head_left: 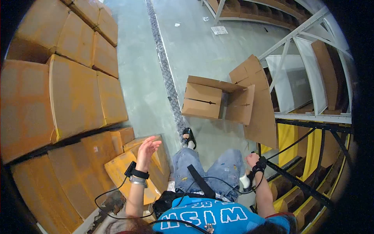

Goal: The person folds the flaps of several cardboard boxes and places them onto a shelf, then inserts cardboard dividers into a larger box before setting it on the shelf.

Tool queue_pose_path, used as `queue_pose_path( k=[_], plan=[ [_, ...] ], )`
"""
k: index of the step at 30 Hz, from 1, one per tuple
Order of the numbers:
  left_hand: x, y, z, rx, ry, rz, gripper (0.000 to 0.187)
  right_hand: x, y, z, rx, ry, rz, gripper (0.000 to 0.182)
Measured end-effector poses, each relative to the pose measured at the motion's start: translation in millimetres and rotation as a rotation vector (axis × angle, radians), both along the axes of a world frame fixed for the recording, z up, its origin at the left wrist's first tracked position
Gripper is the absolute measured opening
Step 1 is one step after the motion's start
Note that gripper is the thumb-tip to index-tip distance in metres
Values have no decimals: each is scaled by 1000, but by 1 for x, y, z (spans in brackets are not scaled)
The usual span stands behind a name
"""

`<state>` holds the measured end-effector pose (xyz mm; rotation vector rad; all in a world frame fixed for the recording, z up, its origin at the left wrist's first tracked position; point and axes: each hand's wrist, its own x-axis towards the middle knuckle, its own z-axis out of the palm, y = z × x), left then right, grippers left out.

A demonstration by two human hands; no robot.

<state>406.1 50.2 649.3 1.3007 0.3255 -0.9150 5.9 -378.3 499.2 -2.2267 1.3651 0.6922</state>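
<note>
The left hand (146,153) is raised with its fingers loosely extended above a tilted cardboard carton (120,174) on the near left, brown, boxy and banded with glossy yellowish tape. On the near right, the right hand (253,159) is curled beside a black rack rail (297,181); I cannot tell whether it grips anything. Farther off, a plain brown open-flapped box (201,102) sits on the floor, near a curved cardboard sheet (261,117).

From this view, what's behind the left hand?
Behind the left hand, taped cardboard shows on the visible sides; whatever the hand directly covers can't be seen.
</note>
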Motion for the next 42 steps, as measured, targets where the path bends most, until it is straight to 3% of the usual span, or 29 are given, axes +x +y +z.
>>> queue_pose_path(
  k=[3, 6, 9, 15, 19, 22, 25, 28, 31, 34, 36, 37, 40, 42],
  plan=[
    [13, -7, -22, 28, 44, -69, 38, 74, 7, 33, -63, -131, 243, 25],
    [21, -11, -69, 35, 118, -49, 40, 125, -6, 16, 150, -326, 186, 28],
    [24, -18, -97, 122, 132, -8, 42, 191, -18, 23, 186, -288, 437, 26],
    [6, -21, -144, 165, 207, -49, 42, 221, -25, -7, 264, -179, 333, 25],
    [18, -34, -212, 185, 197, -75, 42, 237, -39, -86, 271, -307, 387, 27],
    [44, -50, -283, 210, 144, -115, 51, 262, -69, -183, 238, -370, 412, 32],
    [75, -76, -378, 262, 36, -205, 61, 310, -100, -268, 237, -451, 280, 35],
    [107, -119, -453, 313, -78, -274, 69, 333, -143, -403, 299, -257, 5, 43],
    [131, -157, -531, 339, -128, -391, 81, 343, -170, -512, 798, -8, -201, 62],
    [145, -187, -606, 351, -231, -550, 100, 378, -130, -481, 790, 67, -298, 78],
    [143, -201, -649, 328, -401, -668, 109, 379, -127, -499, 921, -44, -307, 90],
    [141, -204, -684, 174, -488, -659, 113, 377, -123, -509, 986, -102, -318, 97],
    [133, -216, -681, 225, -678, -620, 110, 363, -110, -520, 791, -149, -280, 97],
    [126, -212, -690, 313, -739, -597, 106, 361, -128, -537, 895, -160, -281, 96]
  ],
)
